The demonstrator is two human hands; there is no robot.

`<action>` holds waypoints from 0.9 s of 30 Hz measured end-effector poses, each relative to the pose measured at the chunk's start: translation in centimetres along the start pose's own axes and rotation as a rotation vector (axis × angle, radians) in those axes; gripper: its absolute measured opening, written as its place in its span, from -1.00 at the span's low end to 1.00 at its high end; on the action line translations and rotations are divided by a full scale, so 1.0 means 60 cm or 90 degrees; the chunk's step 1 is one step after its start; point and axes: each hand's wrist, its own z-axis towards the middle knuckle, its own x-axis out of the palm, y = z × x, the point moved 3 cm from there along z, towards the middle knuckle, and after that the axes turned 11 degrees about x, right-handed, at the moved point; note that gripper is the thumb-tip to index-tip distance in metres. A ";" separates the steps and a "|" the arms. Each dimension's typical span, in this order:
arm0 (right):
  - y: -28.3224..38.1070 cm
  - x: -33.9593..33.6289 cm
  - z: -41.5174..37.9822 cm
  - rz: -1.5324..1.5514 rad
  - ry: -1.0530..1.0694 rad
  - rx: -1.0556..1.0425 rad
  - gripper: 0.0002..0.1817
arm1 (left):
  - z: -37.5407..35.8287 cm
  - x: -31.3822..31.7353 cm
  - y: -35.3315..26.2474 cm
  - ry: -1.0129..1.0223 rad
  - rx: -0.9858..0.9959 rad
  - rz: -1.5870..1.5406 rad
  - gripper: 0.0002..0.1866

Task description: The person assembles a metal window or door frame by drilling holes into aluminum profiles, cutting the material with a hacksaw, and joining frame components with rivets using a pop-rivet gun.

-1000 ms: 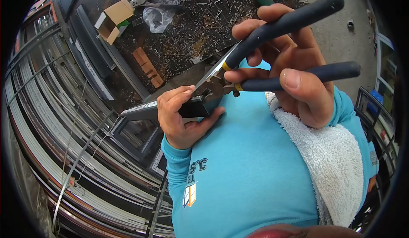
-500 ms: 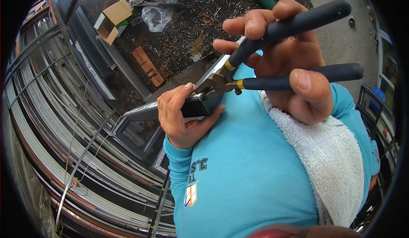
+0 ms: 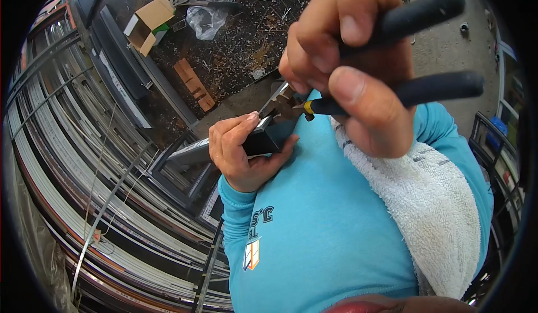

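My left hand (image 3: pixel 238 153) is closed around the end of a dark grey metal profile (image 3: pixel 264 141), thumb below and fingers over the top edge. The profile runs off to the left, a pale strip along its upper side. My right hand (image 3: pixel 372 97) grips a pair of pliers (image 3: pixel 440 87) with dark handles and a yellow band near the jaws. Its fingers wrap the upper handle and the thumb lies on the lower one. The jaws overlap the end of the profile, partly hidden behind my fingers.
Ahead, a dark workbench (image 3: pixel 246 55) is littered with metal shavings, an open cardboard box (image 3: pixel 150 24), a plastic bag (image 3: pixel 206 21) and an orange-brown block (image 3: pixel 194 85). Long profiles (image 3: pixel 112 201) fill a rack on the left. A white towel (image 3: pixel 443 218) hangs over my shirt.
My right hand has closed further around the pliers, and the handles have drawn nearer each other. My left hand and the profile have barely moved.
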 end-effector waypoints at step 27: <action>0.003 0.000 -0.010 0.010 0.115 -0.019 -0.37 | 0.002 -0.002 -0.001 -0.001 -0.026 0.001 -0.29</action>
